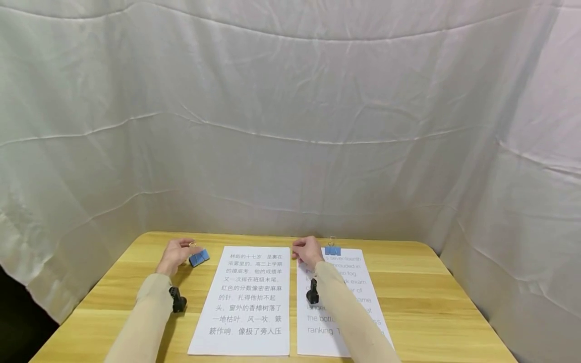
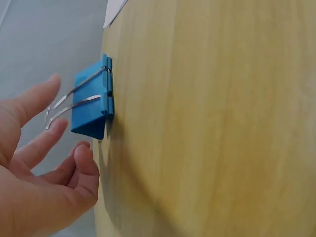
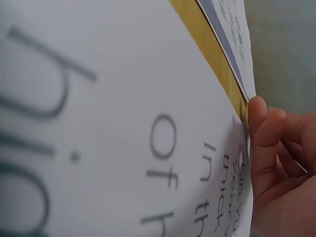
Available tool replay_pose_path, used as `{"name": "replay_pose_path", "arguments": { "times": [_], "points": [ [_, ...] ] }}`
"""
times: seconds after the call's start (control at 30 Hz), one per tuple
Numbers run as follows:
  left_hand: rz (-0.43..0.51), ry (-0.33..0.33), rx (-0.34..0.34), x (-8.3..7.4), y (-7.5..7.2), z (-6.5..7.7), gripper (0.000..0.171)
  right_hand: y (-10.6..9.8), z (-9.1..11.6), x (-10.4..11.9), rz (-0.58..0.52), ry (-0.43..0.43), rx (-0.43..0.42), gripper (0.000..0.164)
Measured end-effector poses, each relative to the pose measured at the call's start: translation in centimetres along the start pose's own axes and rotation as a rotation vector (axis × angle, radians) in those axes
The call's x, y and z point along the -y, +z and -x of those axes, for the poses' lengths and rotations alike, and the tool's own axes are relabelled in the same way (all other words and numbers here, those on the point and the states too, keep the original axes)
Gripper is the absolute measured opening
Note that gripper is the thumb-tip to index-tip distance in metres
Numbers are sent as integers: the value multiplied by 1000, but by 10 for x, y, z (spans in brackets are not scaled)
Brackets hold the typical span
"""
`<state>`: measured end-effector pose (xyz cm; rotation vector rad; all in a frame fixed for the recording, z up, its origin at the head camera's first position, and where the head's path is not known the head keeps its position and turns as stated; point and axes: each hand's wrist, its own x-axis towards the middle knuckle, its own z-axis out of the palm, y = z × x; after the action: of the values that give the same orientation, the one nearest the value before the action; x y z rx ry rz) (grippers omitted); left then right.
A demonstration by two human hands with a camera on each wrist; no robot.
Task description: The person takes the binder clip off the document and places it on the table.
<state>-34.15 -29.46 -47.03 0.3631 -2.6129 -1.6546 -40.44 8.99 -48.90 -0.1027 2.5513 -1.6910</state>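
- Nearest to us are our left sleeve (image 1: 145, 307) and our right sleeve (image 1: 351, 315), reaching over the yellow table (image 1: 422, 302).
- We have our left hand (image 1: 174, 254) near the table's far left corner. Its thumb and one finger sit narrowly about the wire handle (image 2: 74, 104) of the first blue clip (image 2: 89, 98). We cannot tell if they squeeze it.
- We see that clip between the far left corner and the Chinese page (image 1: 248, 300).
- We have our right hand (image 1: 309, 250) near the middle of the table's far edge, by the English page (image 1: 317, 317). Its fingers bend and the tips are close together, but we cannot tell if they hold paper.
- We see the second blue clip (image 1: 333, 250) on the English page's top edge.
- We see a thin strip of table between both pages.
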Motion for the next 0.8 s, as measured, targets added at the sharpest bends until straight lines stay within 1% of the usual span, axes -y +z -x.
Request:
{"name": "replay_pose_path", "arguments": {
  "times": [0.1, 0.23, 0.3, 0.4, 0.47, 0.57, 0.67, 0.8],
  "points": [
    [22, 1, -24, -3, 2, 2, 62, -3, 0, -2, 10, -9, 22, 22],
    [29, 29, -85, -10, 4, 4, 58, -7, 2, -5, 17, -19, 36, 20],
    [22, 43, -134, -14, 5, 6, 54, -9, 2, -6, 12, -25, 38, 20],
    [7, 65, -238, -20, 8, 8, 44, -12, 5, -8, 19, -44, 52, 22],
    [11, 76, -295, -24, 11, 9, 38, -15, 7, -9, 17, -45, 69, 23],
    [24, 100, -354, -29, 18, 11, 30, -20, 11, -11, 25, -47, 87, 23],
    [38, 122, -376, -33, 25, 11, 26, -27, 15, -13, 45, -52, 94, 23],
    [81, 140, -372, -36, 35, 11, 24, -37, 18, -14, 65, -53, 105, 24]
  ]
}}
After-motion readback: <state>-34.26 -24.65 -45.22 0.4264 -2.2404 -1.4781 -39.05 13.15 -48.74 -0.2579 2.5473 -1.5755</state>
